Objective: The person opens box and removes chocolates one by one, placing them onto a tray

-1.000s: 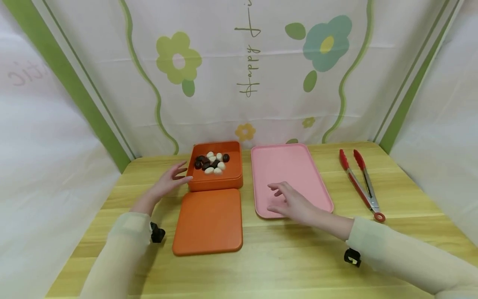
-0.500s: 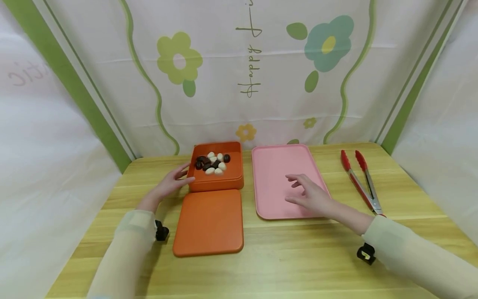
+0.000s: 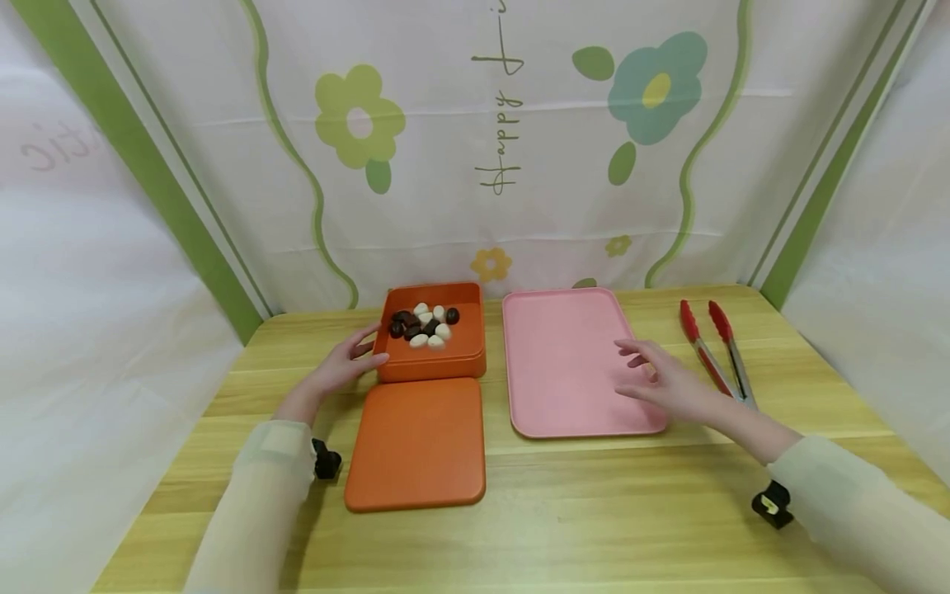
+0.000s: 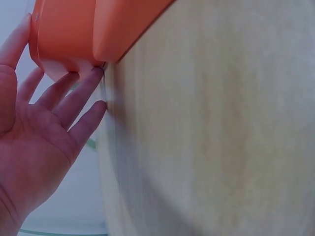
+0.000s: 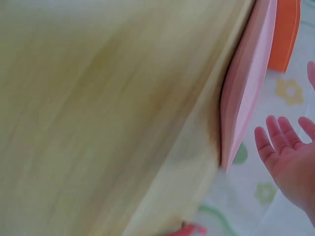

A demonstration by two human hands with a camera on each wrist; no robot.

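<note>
My left hand (image 3: pixel 343 365) touches the left side of an orange square box (image 3: pixel 438 370), thumb at its near rim and fingers along the wall. In the left wrist view those fingers are nearly straight against the box (image 4: pixel 64 34). Several dark brown and white smooth oval pieces (image 3: pixel 420 323) lie inside the box. Over the right part of a pink rectangular tray (image 3: pixel 557 355) hovers my right hand (image 3: pixel 664 381), fingers loosely bent and holding nothing. From the right wrist, the palm and spread fingers of that hand (image 5: pixel 290 157) show apart from the tray (image 5: pixel 248 78).
An orange lid (image 3: pixel 417 445) lies flat right in front of the box. Right of the tray, red-tipped metal tongs (image 3: pixel 690 326) lie spread, their near end hidden behind the right forearm. A printed floral curtain (image 3: pixel 445 190) hangs along the back of the wooden table (image 3: pixel 564 528).
My right hand has moved rightward across the tray toward its right edge and the tongs. My left hand has come in against the box's left side.
</note>
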